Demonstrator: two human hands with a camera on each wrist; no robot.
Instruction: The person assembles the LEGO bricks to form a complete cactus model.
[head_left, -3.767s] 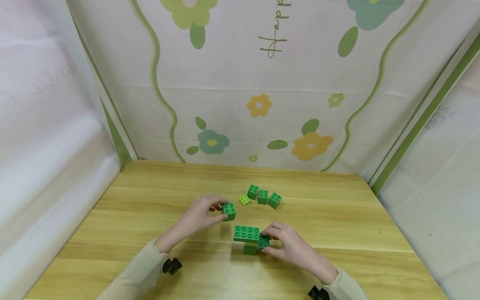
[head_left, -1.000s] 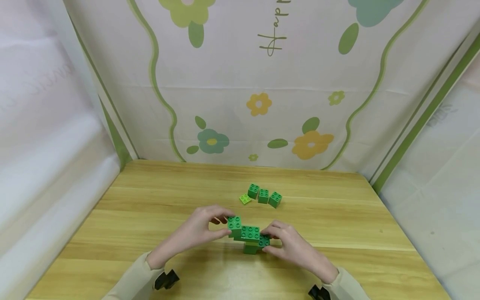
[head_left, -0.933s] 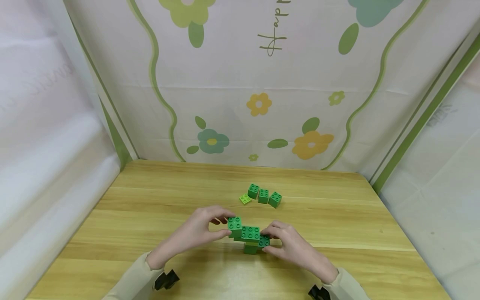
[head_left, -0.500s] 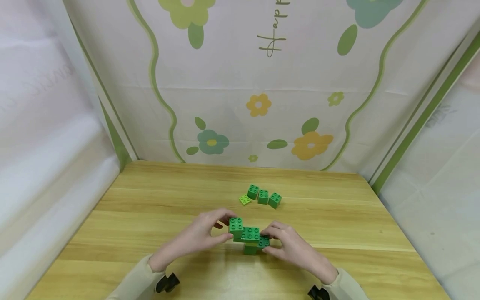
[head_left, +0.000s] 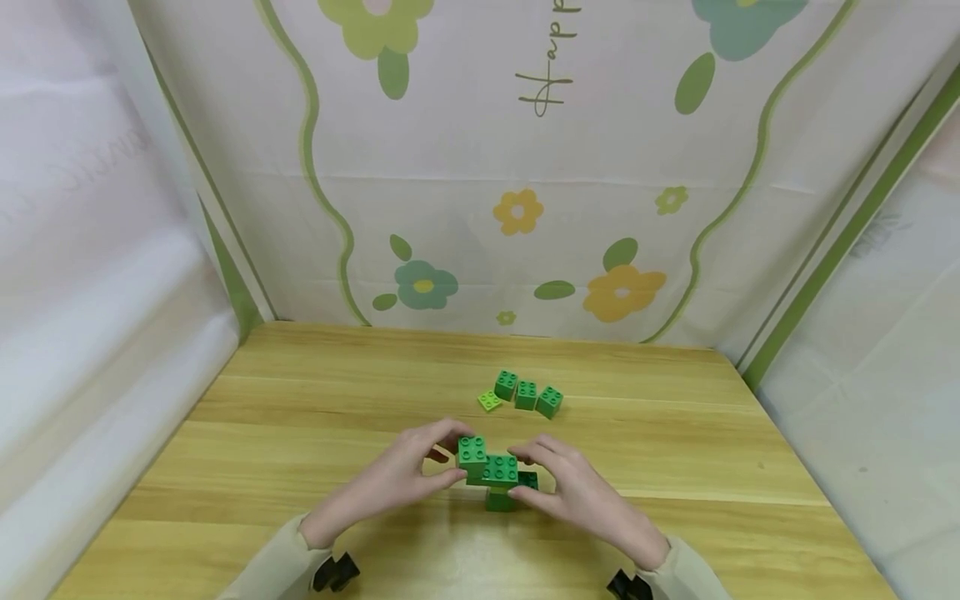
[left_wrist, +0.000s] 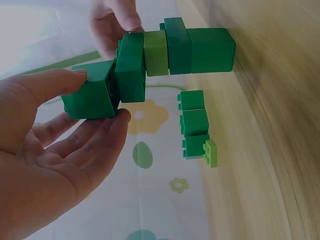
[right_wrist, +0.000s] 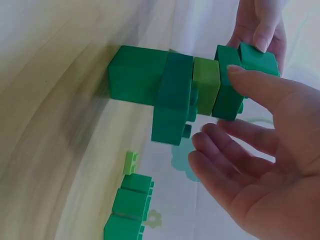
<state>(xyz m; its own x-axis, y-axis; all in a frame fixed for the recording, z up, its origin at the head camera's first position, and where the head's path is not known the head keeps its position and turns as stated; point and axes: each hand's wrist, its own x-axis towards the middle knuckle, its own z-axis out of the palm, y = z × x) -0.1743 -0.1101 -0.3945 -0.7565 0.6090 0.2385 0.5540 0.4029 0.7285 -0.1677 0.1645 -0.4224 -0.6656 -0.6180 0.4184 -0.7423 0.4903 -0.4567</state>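
Note:
On the table stands a stack of toy building bricks. A square green brick is its base, then come a long dark green brick, a lime brick and a long green brick. My left hand pinches a square green brick between thumb and fingers, at the left end of the top long brick; in the left wrist view it sits slightly askew there. My right hand has thumb and index finger on opposite sides of the long green brick's right end, its other fingers loosely bent.
Behind the stack, three square green bricks stand side by side, with a flat lime brick at their left. The wooden table ends at a flower-print cloth, and white cloth walls rise at both sides.
My left hand has carried its square brick right, onto the long green brick's left end. The right hand has let go of the lower dark green brick and moved up-left to the top long brick.

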